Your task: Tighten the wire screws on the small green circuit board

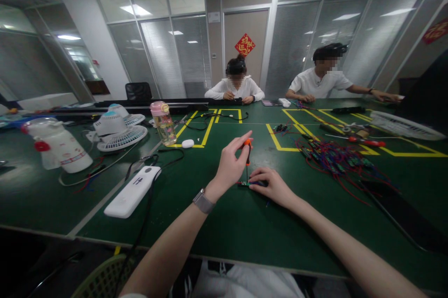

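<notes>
In the middle of the green table (196, 223), my left hand (231, 160) is closed round the orange and black handle of a screwdriver (248, 151). The screwdriver stands nearly upright, its thin shaft pointing down at a small green terminal block with wires (244, 183). Whether the tip sits in a screw is too small to tell. My right hand (268, 186) pinches the right end of that block and its wires against the table. A watch with a metal band (203, 201) is on my left wrist.
A heap of wired green blocks (336, 158) and a dark tablet-like slab (402, 214) lie right. Left are a white power bank (133, 191), a pink-lided bottle (163, 123), a white jug (59, 146) and fans (119, 132). Two people (235, 86) sit across the table.
</notes>
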Motion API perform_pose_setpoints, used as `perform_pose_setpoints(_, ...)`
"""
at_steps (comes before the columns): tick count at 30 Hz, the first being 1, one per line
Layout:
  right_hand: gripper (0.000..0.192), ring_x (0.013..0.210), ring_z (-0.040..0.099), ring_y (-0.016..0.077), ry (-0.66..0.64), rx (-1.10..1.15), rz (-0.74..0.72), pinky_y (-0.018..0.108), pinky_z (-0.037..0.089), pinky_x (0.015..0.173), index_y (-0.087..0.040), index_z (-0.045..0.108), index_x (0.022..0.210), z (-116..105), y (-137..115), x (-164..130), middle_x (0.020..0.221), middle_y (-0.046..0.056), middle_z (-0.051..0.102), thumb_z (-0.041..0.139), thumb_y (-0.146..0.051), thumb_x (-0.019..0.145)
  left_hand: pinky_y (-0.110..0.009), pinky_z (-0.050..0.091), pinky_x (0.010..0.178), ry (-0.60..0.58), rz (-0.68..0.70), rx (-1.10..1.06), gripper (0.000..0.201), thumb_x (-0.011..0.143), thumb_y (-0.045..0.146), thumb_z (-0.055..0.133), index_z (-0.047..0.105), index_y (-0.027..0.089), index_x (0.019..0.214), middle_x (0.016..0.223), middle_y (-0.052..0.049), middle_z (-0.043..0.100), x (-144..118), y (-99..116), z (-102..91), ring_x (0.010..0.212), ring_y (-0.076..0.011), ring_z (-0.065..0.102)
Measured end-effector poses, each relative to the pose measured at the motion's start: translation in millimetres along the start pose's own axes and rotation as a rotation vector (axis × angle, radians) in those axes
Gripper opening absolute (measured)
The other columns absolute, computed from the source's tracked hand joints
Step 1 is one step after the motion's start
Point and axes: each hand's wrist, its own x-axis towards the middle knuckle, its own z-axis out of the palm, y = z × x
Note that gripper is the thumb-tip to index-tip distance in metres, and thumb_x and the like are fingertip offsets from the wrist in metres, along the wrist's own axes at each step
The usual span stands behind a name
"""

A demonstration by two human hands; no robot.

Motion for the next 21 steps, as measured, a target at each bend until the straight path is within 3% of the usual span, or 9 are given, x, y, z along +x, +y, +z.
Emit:
perform_pose_setpoints(5, 0.013, 0.096, 0.062, 0.0242, -0.004, 0.003, 0.003, 0.041, 0.043, 0.091, -0.025, 0.077, 0.089, -0.8, -0.3, -0.2, 0.099, 0.006, 0.070, 0.070, -0.030, 0.079, -0.027, 0.050, 0.076, 0.081, 0.021, 0.150, 0.025, 0.084, 0.023, 0.065, 0.067, 0.022, 0.109, 0.091, -0.002, 0.061, 0.1, 4.4, -0.8, 0.080, -0.0137, 0.059)
perform_pose_setpoints(11, 0.012, 0.096, 0.062, 0.0240, -0.006, 0.007, 0.003, 0.040, 0.043, 0.091, -0.024, 0.077, 0.089, -0.4, 0.8, -0.2, 0.100, 0.006, 0.070, 0.071, -0.028, 0.079, -0.028, 0.047, 0.086, 0.025, 0.040, 0.123, 0.032, 0.095, 0.018, 0.045, 0.057, 0.022, 0.125, 0.106, -0.005, 0.061, -0.8, 8.1, 0.0, 0.096, -0.0148, 0.058)
perform_pose_setpoints(16, 0.012, 0.095, 0.062, 0.0237, -0.004, -0.001, -0.006, 0.039, 0.044, 0.090, -0.024, 0.077, 0.088, 1.0, 2.6, 0.3, 0.099, 0.006, 0.070, 0.071, -0.028, 0.078, -0.026, 0.048, 0.078, 0.048, 0.070, 0.187, 0.024, 0.089, 0.022, 0.058, 0.064, 0.021, 0.113, 0.093, -0.003, 0.058, -2.8, 8.8, 1.9, 0.082, -0.0135, 0.057)
perform_pose_setpoints(21, 0.012, 0.094, 0.062, 0.0236, 0.004, -0.004, -0.011, 0.039, 0.044, 0.090, -0.023, 0.077, 0.088, 1.9, 4.2, 0.5, 0.099, 0.006, 0.070, 0.071, -0.028, 0.078, -0.029, 0.046, 0.087, 0.037, 0.091, 0.132, 0.032, 0.095, 0.016, 0.045, 0.057, 0.021, 0.124, 0.106, -0.006, 0.059, -3.2, 7.9, 1.7, 0.097, -0.0152, 0.057)
